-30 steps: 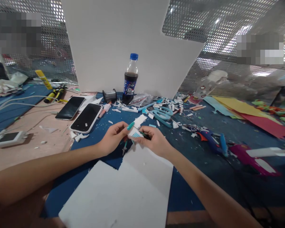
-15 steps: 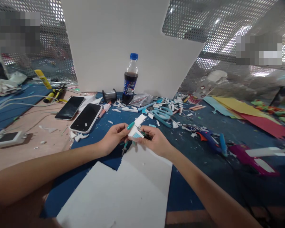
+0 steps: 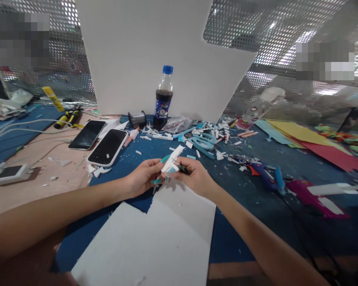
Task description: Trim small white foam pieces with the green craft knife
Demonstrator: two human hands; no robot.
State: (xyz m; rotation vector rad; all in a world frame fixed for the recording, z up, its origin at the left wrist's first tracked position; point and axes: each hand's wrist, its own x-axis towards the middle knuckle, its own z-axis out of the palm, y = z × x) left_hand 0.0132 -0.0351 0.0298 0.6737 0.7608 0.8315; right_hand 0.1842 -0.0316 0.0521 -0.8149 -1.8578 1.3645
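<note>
My left hand (image 3: 144, 176) and my right hand (image 3: 195, 174) meet above the blue mat, both pinched on a small white foam piece (image 3: 170, 167) with a light blue gridded face. A thin dark tool (image 3: 181, 168) lies in my right hand's fingers against the piece. My fingernails are teal. Just below the hands lies a large white foam sheet (image 3: 155, 242) with a notch cut into its far edge.
Two phones (image 3: 109, 146) lie at left, a cola bottle (image 3: 163, 99) stands before an upright white board (image 3: 143, 55). Teal scissors (image 3: 204, 143), foam scraps, a wire spool (image 3: 137, 118), glue guns (image 3: 310, 194) and coloured paper sheets (image 3: 301, 135) lie to the right.
Both hands have turned the small foam piece slightly and shifted a little lower and left; my left fingers have curled further under it.
</note>
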